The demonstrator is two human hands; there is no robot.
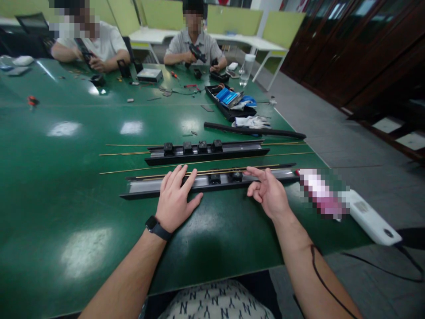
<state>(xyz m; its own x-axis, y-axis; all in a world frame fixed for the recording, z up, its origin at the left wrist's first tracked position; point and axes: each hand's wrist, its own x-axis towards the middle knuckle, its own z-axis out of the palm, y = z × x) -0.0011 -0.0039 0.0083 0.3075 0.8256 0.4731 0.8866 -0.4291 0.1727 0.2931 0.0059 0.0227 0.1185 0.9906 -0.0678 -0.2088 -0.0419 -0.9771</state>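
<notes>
My left hand (177, 195), with a dark watch on its wrist, lies spread over the near black channel (139, 187). Its fingertips rest at thin brass-coloured rods (222, 172) that run along the channel. My right hand (270, 190) is palm-inward at the right part of the same channel; one or two fingers reach out to the rods, the others curl loosely around nothing visible. Between my hands, small black blocks (215, 178) sit inside the channel. Behind it lies a second black channel (212, 156) with several black blocks (187, 147), and more thin rods around it.
A black strip (254, 130), white gloves (252, 122) and a black tray (229, 110) with blue packets lie farther back. A white power bank-like device (375, 217) with a cable is at the right edge. Two people sit across the green table (99, 235), one holding a power drill (197, 52).
</notes>
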